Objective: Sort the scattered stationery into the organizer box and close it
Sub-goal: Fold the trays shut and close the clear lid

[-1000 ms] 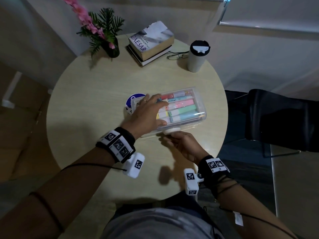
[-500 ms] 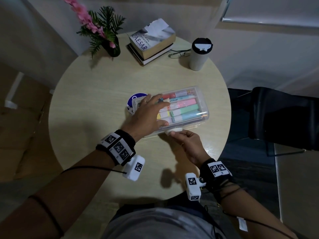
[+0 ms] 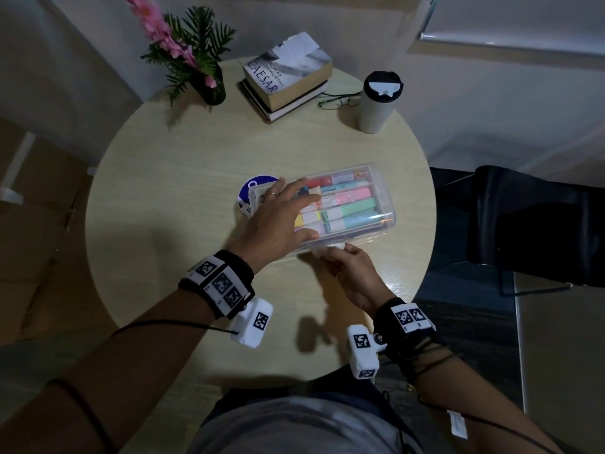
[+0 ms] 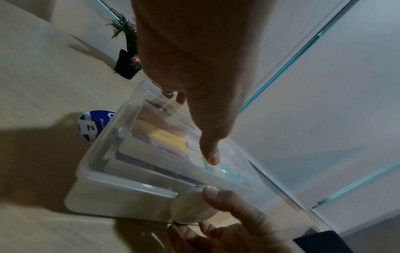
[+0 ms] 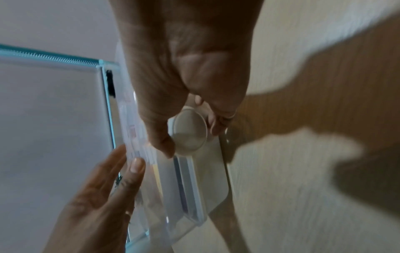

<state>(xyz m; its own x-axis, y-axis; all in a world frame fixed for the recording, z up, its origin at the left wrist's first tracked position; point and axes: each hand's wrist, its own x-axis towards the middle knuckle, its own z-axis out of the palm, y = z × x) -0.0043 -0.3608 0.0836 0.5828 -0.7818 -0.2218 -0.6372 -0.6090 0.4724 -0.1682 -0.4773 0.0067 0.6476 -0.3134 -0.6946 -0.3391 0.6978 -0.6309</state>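
Observation:
The clear organizer box (image 3: 357, 204) lies in the middle of the round table (image 3: 183, 198), lid down, with coloured markers and highlighters showing through. My left hand (image 3: 304, 209) lies flat with spread fingers on the left half of the lid. In the left wrist view the thumb (image 4: 211, 155) rests on the box (image 4: 121, 172). My right hand (image 3: 330, 252) pinches the round white latch (image 3: 335, 247) on the box's near side. The right wrist view shows thumb and fingers on either side of the latch (image 5: 189, 130).
A blue round sticker (image 3: 253, 191) peeks out beneath the box's left end. At the table's far side stand a potted plant (image 3: 203, 80), stacked books (image 3: 288, 77), glasses (image 3: 337, 101) and a white tumbler (image 3: 376, 103). A black chair (image 3: 530, 224) stands to the right.
My right hand has closed in on the latch, with the thumb now over its top. The left hand stays flat on the lid.

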